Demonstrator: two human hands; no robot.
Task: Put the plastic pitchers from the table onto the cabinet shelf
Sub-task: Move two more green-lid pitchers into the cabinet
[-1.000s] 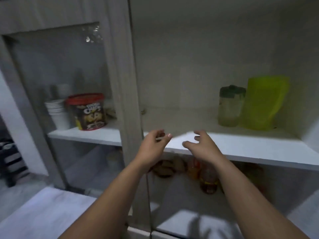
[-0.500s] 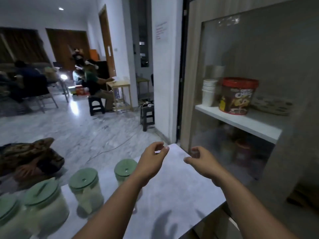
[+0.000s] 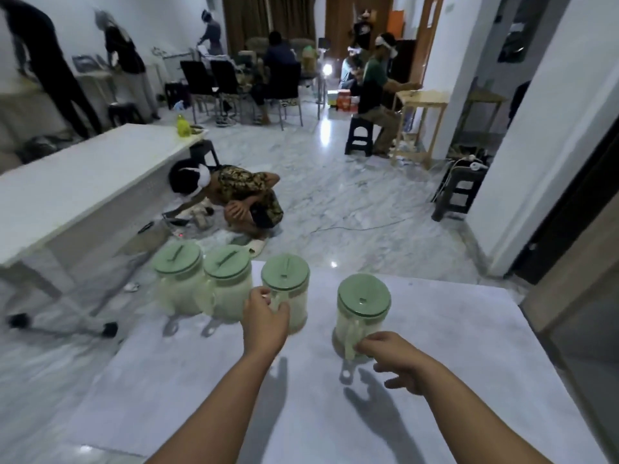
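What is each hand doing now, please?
Left hand: fingers closed around the third pitcher's handle.
Right hand: open, fingers at the nearest pitcher's handle.

Four translucent plastic pitchers (image 3: pixel 360 326) carry matt pale-green plastic lids (image 3: pixel 364 294). The white marbled tabletop (image 3: pixel 435 380) looks smooth; the grey marble floor (image 3: pixel 351 202) glossy.

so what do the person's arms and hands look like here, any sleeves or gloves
Both arms are bare as far as the frame shows: no sleeves, gloves, watch or bracelets visible. The left hand and right hand look bare too, with no rings that can be made out. The image is too soft for nail detail.
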